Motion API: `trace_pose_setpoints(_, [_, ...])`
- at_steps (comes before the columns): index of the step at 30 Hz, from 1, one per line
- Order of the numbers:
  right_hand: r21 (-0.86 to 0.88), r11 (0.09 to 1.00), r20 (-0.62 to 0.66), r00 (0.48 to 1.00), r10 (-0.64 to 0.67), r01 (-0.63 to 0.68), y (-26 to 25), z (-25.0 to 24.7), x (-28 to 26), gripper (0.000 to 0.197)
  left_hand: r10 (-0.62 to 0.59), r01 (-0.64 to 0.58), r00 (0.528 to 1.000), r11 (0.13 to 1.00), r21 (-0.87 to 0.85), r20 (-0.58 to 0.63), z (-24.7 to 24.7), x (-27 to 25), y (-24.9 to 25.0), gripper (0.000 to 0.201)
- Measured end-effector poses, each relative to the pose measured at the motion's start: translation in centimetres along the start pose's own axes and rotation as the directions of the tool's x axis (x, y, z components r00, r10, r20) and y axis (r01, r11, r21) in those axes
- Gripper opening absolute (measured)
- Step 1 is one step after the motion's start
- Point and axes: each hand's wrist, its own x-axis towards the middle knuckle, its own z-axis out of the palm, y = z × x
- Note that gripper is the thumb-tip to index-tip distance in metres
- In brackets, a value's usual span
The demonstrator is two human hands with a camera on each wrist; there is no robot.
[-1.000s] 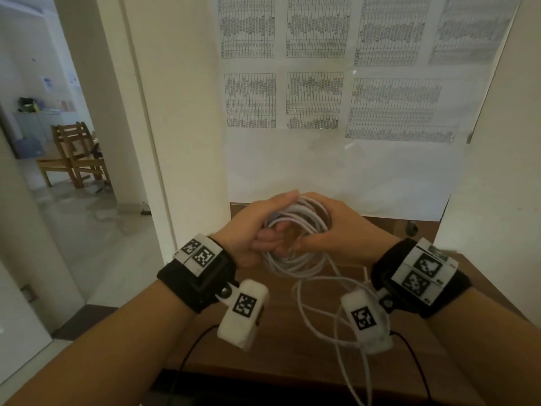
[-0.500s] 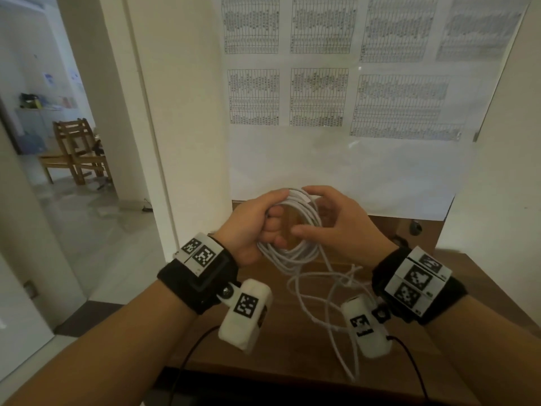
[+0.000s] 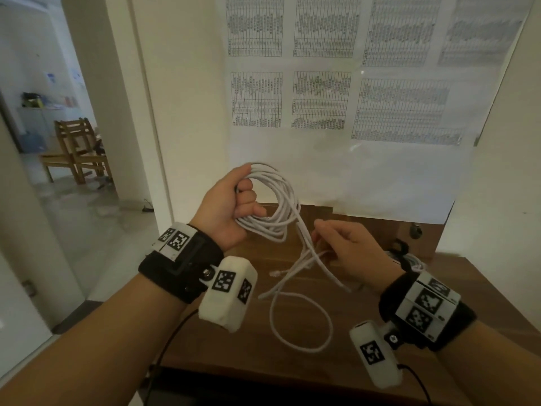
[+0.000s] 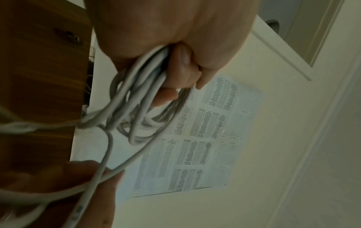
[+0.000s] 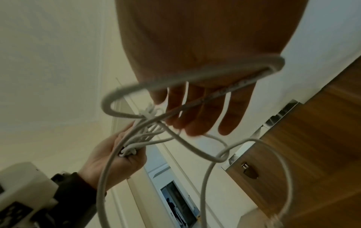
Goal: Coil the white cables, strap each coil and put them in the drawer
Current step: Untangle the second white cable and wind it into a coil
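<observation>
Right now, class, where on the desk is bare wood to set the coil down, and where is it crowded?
Bare wood: the front strip of the desk, below the loose cable loop, and the strip along the right wall. Crowded: the middle, under trailing strands, and the back right corner, where another cable lies.

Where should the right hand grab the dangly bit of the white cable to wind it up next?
Probably on the loose strand just below the coil that the left hand grips, coming from the right with a light pinch. That part runs fairly straight there, while lower down it sags in a loop over the table.
</observation>
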Motion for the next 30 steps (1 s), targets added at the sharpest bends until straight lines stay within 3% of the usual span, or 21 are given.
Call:
trace_pose_setpoints(5, [-0.266, 0.96, -0.006, 0.996, -0.092, 0.087, -0.6, -0.8, -0.5, 0.058, 0.085, -0.085, 0.995, 0.996, 0.006, -0.06, -0.6, 0.1, 0.9, 0.038])
trace_pose_setpoints(9, [-0.382, 0.924, -0.107, 0.994, -0.009, -0.033, 0.8, -2.6, 0.1, 0.051, 0.122, -0.129, 0.986, 0.99, -0.057, -0.11, -1.3, 0.1, 1.9, 0.04])
trace_pose_setpoints(14, [-0.557, 0.792, -0.161, 0.968, 0.192, -0.249, 4.2, -5.5, 0.2, 0.044, 0.224, -0.238, 0.954, 0.97, -0.05, -0.198, -2.1, 0.6, 3.9, 0.038])
trace_pose_setpoints(21, [-0.562, 0.701, -0.314, 0.897, 0.31, -0.439, 8.0, -8.3, 0.0, 0.035, 0.364, -0.363, 0.85, 0.928, 0.078, -0.381, -5.1, 1.9, 6.0, 0.035])
trace_pose_setpoints(27, [-0.524, 0.609, -0.486, 0.796, 0.36, -0.595, 10.4, -11.1, -0.9, 0.035, 0.324, -0.352, 0.776, 0.934, 0.055, -0.541, -7.7, 1.3, 7.5, 0.042])
trace_pose_setpoints(30, [-0.467, 0.575, -0.56, 0.728, 0.395, -0.671, 10.7, -12.1, -1.8, 0.03, 0.309, -0.329, 0.737, 0.941, 0.079, -0.602, -9.4, 0.9, 8.4, 0.028])
